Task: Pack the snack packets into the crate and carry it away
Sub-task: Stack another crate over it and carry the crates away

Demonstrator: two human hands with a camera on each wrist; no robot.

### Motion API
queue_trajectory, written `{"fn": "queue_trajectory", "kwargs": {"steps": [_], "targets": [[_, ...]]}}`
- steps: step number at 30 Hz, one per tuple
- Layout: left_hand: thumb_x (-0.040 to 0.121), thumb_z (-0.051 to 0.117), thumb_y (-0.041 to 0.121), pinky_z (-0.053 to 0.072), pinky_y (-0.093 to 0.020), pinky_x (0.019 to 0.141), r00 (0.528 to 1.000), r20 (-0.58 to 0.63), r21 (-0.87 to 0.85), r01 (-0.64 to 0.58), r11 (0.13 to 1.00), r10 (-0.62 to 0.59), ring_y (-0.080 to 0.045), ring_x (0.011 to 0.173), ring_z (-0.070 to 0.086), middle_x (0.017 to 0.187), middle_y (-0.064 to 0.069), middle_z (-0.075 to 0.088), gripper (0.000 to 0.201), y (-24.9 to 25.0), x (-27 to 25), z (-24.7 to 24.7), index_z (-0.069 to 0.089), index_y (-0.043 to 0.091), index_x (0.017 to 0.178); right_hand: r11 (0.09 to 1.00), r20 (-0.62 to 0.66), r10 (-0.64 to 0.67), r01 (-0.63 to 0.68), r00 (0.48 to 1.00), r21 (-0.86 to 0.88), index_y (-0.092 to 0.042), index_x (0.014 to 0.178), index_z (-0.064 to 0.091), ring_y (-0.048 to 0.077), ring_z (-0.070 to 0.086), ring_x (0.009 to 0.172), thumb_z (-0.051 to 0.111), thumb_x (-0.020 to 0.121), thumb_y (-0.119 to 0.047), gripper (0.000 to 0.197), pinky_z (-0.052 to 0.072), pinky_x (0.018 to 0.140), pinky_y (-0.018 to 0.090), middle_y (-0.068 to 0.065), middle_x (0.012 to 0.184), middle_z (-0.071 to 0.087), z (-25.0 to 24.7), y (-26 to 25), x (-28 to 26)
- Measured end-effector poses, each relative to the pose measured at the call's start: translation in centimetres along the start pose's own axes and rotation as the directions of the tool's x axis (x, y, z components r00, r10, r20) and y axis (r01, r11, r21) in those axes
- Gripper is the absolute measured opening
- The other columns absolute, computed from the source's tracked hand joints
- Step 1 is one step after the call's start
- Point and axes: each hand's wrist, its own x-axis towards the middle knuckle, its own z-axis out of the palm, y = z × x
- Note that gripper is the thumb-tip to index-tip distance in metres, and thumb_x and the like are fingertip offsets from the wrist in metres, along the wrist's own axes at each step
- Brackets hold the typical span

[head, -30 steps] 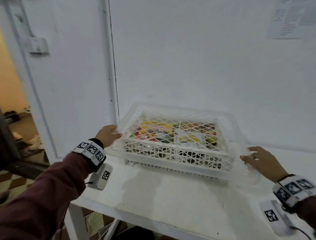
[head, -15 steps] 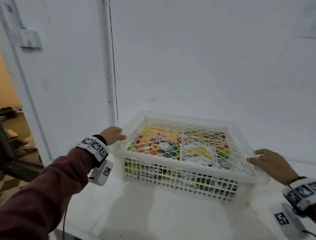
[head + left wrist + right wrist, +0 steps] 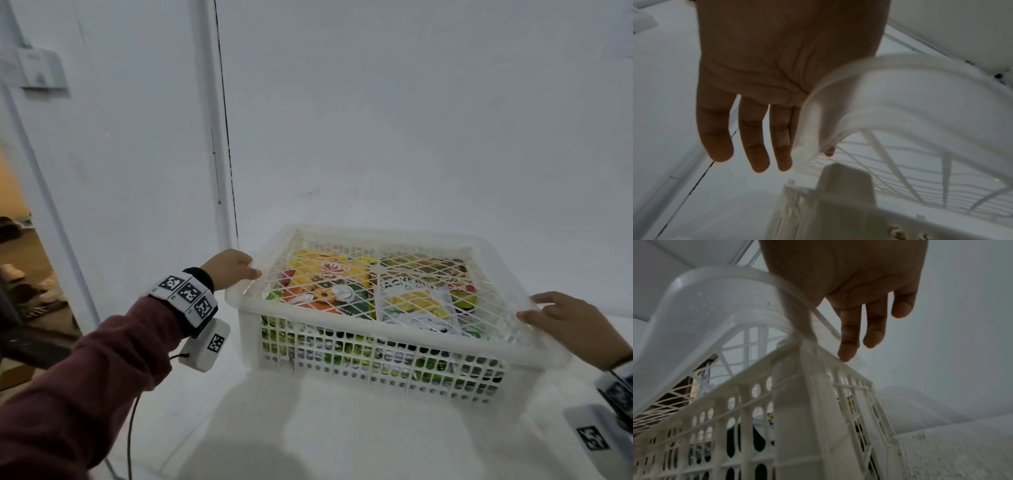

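A white lattice crate (image 3: 376,346) stands on the white table (image 3: 342,428), filled with snack packets: a yellow one (image 3: 329,277) on the left, a white one (image 3: 418,301) on the right. A translucent lattice lid (image 3: 496,308) lies over it. My left hand (image 3: 239,270) pinches the lid's left corner, thumb on top. In the left wrist view that hand (image 3: 777,65) has three fingers straight beside the lid corner (image 3: 900,97), which hovers above the crate corner (image 3: 846,194). My right hand (image 3: 575,325) holds the lid's right corner. In the right wrist view the right hand's (image 3: 859,272) index fingertip touches the crate rim (image 3: 793,402) under the lid (image 3: 705,308).
A white wall rises right behind the crate. A white door frame (image 3: 212,137) stands to its left, with a wall switch box (image 3: 37,68) further left. An open doorway (image 3: 20,274) at far left shows shoes on a floor.
The lid has settled squarer over the crate, with both hands still at its corners. The head view has moved closer and to the left of the crate.
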Motion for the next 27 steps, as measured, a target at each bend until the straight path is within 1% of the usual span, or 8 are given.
{"fn": "queue_trajectory", "kwargs": {"steps": [4, 8, 10, 13, 16, 21, 24, 27], "targets": [[0.088, 0.059, 0.024, 0.020, -0.019, 0.055, 1.000, -0.008, -0.053, 0.018, 0.998, -0.019, -0.009, 0.058, 0.031, 0.064, 0.005, 0.031, 0.042, -0.3, 1.1, 0.2, 0.029, 0.022, 0.060, 1.000, -0.013, -0.020, 0.020, 1.000, 0.005, -0.017, 0.071, 0.060, 0.010, 0.058, 0.081, 0.045, 0.038, -0.092, 0.084, 0.037, 0.074, 0.020, -0.001, 0.075, 0.067, 0.3, 0.7, 0.3], [0.088, 0.059, 0.025, 0.020, -0.015, 0.055, 0.999, 0.016, -0.037, 0.047, 0.998, -0.046, -0.003, 0.059, 0.029, 0.067, 0.009, 0.029, 0.043, -0.6, 1.9, 0.9, 0.025, 0.027, 0.062, 0.999, -0.020, -0.034, 0.034, 0.999, -0.032, -0.009, 0.092, 0.058, 0.029, 0.060, 0.085, 0.067, 0.078, -0.041, 0.036, 0.037, 0.068, 0.032, 0.013, 0.072, 0.067, 0.6, 0.3, 0.2], [0.089, 0.058, 0.026, 0.020, -0.015, 0.056, 0.998, 0.024, -0.039, 0.057, 0.998, -0.056, 0.000, 0.059, 0.027, 0.066, 0.011, 0.026, 0.043, -0.7, 2.0, 1.1, 0.024, 0.027, 0.062, 0.998, -0.024, -0.044, 0.042, 0.999, -0.056, -0.007, 0.097, 0.056, 0.030, 0.059, 0.082, 0.068, 0.081, -0.025, 0.026, 0.036, 0.066, 0.032, 0.016, 0.069, 0.067, 0.8, 0.3, 0.3], [0.089, 0.058, 0.027, 0.035, -0.016, 0.069, 0.996, 0.037, -0.030, 0.080, 0.996, -0.079, -0.007, 0.076, 0.049, 0.082, 0.003, 0.051, 0.017, -0.4, 1.8, 0.9, 0.052, 0.018, 0.076, 0.997, 0.006, -0.010, 0.011, 1.000, -0.073, -0.007, 0.097, 0.056, 0.029, 0.058, 0.082, 0.067, 0.082, -0.023, 0.025, 0.037, 0.070, 0.037, 0.013, 0.070, 0.068, 0.8, 0.3, 0.4], [0.090, 0.058, 0.027, 0.035, -0.029, 0.100, 0.994, 0.037, 0.014, 0.105, 0.994, -0.106, -0.025, 0.123, 0.048, 0.135, -0.013, 0.050, 0.050, -0.1, 1.5, 0.6, 0.048, -0.002, 0.130, 0.997, 0.030, 0.032, -0.029, 0.999, -0.076, -0.005, 0.100, 0.057, 0.030, 0.058, 0.091, 0.068, 0.081, -0.024, 0.028, 0.038, 0.076, 0.036, 0.013, 0.077, 0.068, 0.7, 0.0, 0.5], [0.089, 0.058, 0.028, 0.034, -0.029, 0.101, 0.995, 0.025, 0.026, 0.098, 0.995, -0.099, -0.025, 0.124, 0.047, 0.137, -0.013, 0.049, 0.051, -0.4, 1.8, 0.8, 0.048, -0.002, 0.130, 0.989, 0.059, 0.121, -0.115, 0.991, -0.088, -0.008, 0.108, 0.054, 0.026, 0.053, 0.095, 0.065, 0.084, -0.024, 0.032, 0.034, 0.078, 0.032, 0.013, 0.086, 0.064, 0.4, -1.2, 0.5], [0.087, 0.060, 0.031, 0.039, -0.020, 0.077, 0.996, 0.043, 0.027, 0.076, 0.997, -0.077, -0.013, 0.088, 0.056, 0.096, -0.003, 0.056, 0.019, -0.8, 2.0, 0.8, 0.062, 0.012, 0.091, 0.975, 0.116, 0.192, -0.177, 0.974, -0.132, -0.007, 0.119, 0.053, 0.027, 0.053, 0.105, 0.064, 0.084, -0.030, 0.043, 0.036, 0.085, 0.032, 0.016, 0.113, 0.061, 0.5, -0.9, 1.1], [0.088, 0.059, 0.030, 0.040, -0.026, 0.091, 0.994, 0.052, 0.062, 0.097, 0.993, -0.100, -0.023, 0.113, 0.053, 0.125, -0.012, 0.055, 0.043, -0.7, 2.1, 0.5, 0.057, 0.001, 0.120, 0.973, 0.232, 0.207, -0.176, 0.951, -0.147, -0.008, 0.121, 0.052, 0.024, 0.053, 0.110, 0.064, 0.074, -0.056, 0.068, 0.040, 0.091, 0.032, 0.007, 0.125, 0.054, 0.3, -0.8, 1.7]]}}
